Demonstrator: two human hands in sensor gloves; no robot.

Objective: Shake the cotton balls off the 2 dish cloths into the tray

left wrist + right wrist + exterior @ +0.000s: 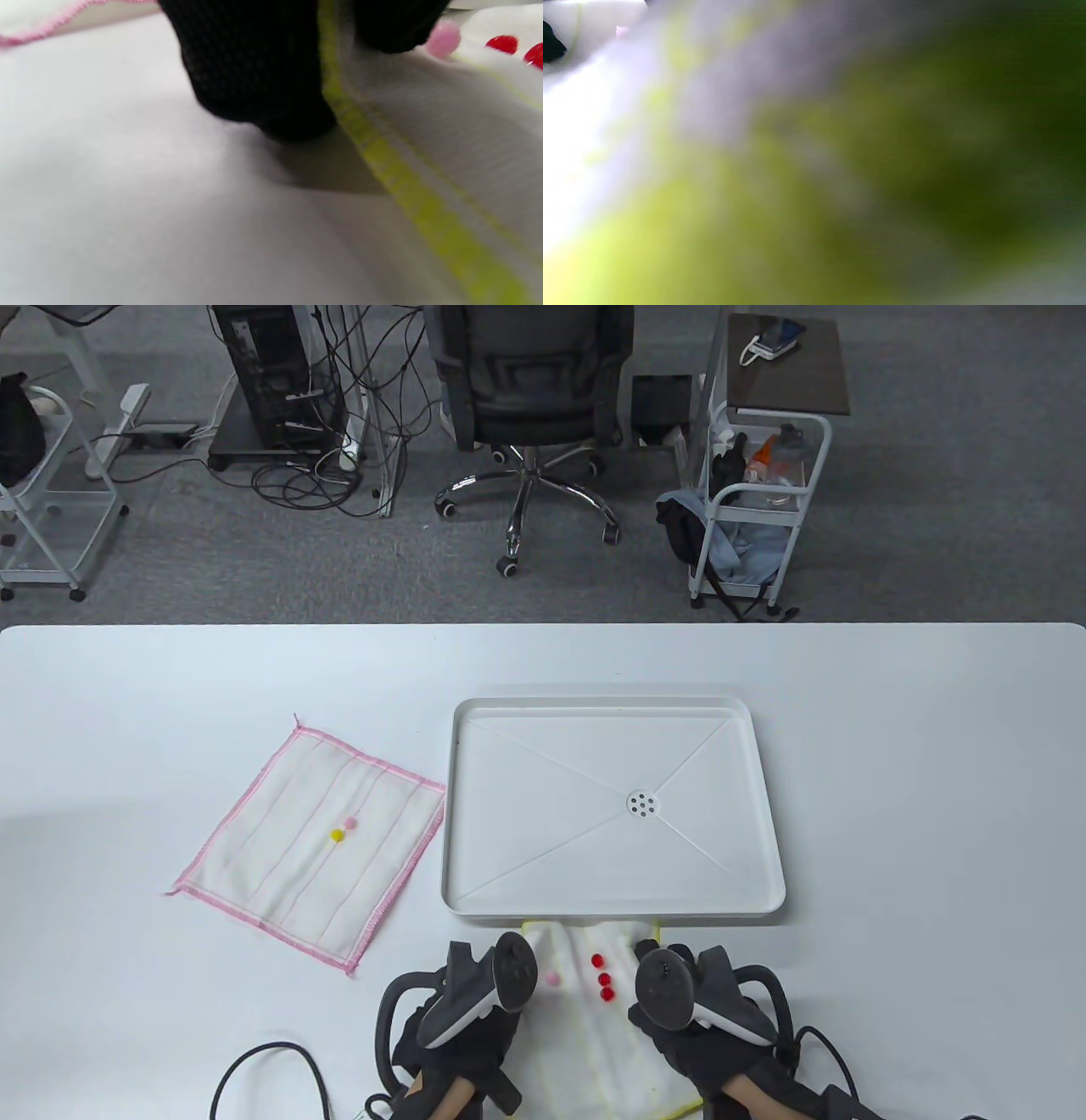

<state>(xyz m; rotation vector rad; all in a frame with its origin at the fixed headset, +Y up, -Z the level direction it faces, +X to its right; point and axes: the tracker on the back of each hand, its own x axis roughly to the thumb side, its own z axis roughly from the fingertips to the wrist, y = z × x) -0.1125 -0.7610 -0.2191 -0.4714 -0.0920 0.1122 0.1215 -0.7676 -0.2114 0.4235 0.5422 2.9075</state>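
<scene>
A yellow-edged dish cloth (594, 1027) lies at the table's near edge, its far end touching the white tray (475, 891). Three red cotton balls (603, 979) and a pink ball (551, 978) sit on it. My left hand (462, 984) pinches its left edge; in the left wrist view black fingers (254, 72) close on the yellow hem (382, 169). My right hand (708, 984) is at the right edge, where the blurred cloth (755, 212) fills the right wrist view. A pink-edged cloth (288, 848) lies flat to the left, carrying a yellow ball (337, 836) and a pink ball (349, 822).
The tray has a small drain (642, 804) in its middle and holds no balls. A black cable (263, 1056) loops on the table at the near left. Beyond the table's far edge stand an office chair (530, 390) and a cart (755, 500).
</scene>
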